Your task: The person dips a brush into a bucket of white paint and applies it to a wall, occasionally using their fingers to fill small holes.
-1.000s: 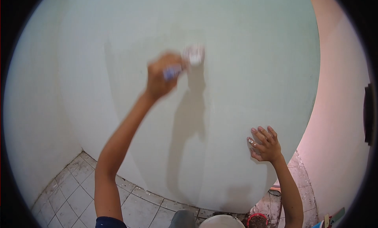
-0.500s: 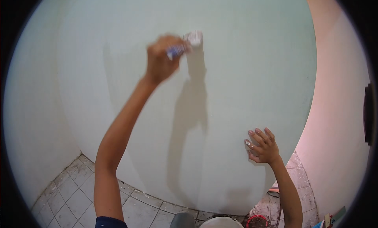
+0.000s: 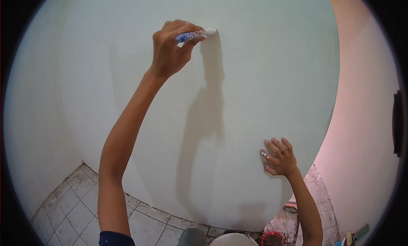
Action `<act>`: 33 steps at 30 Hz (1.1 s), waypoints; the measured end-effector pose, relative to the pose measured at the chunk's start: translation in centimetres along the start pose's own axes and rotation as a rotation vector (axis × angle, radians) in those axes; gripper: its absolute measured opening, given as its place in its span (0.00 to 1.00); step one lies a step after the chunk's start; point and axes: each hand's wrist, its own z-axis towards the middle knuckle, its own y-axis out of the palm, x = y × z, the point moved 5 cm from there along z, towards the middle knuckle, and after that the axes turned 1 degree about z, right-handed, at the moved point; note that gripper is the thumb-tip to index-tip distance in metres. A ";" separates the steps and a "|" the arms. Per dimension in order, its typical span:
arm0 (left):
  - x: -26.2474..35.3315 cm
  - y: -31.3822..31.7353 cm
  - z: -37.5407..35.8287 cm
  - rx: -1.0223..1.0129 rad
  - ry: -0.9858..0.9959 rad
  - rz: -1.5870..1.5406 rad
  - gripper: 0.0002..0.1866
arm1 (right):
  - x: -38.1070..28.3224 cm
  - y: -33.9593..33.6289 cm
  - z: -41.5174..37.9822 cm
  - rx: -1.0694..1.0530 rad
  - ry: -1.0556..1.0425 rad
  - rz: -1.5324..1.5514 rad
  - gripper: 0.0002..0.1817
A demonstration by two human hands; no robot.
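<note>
High on the pale green wall, my left hand is closed around the blue-and-white handle of a paintbrush. The brush's white, paint-covered head touches or nearly touches the wall, pointing right. A long shadow of hand and arm falls below it. Lower to the right, my right hand rests against the wall, fingers spread and holding nothing. White paint marks one of its fingers.
A white bucket stands at the bottom, with a red ring-shaped object beside it. Paint-spotted tiles cover the floor. Past the wall's right edge is a pinkish wall; a green-bladed tool lies low there.
My left hand has moved up and slightly left with the paintbrush, whose head now appears more edge-on. My right hand stays against the wall; the view has shifted slightly.
</note>
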 end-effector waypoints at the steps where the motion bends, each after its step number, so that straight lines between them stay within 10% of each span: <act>1: 0.1 0.8 -1.5 -0.020 -0.013 -0.010 0.08 | 0.0 0.0 0.1 0.004 -0.002 -0.006 0.21; 9: 19.7 -2.0 -25.2 -0.469 -0.207 -0.363 0.15 | -0.2 -0.1 -0.2 0.002 0.002 -0.004 0.22; 13: 20.2 -2.3 -26.6 -0.731 -0.440 -0.510 0.15 | 0.1 -0.1 0.0 0.008 -0.011 -0.018 0.22; 24: -0.2 -1.7 -1.6 0.102 -0.138 0.139 0.05 | -0.1 0.0 -0.1 0.016 0.010 0.001 0.22; 33: 18.6 -3.1 -24.9 -0.715 -0.480 -0.521 0.15 | 0.1 0.1 -0.1 0.022 0.000 -0.001 0.23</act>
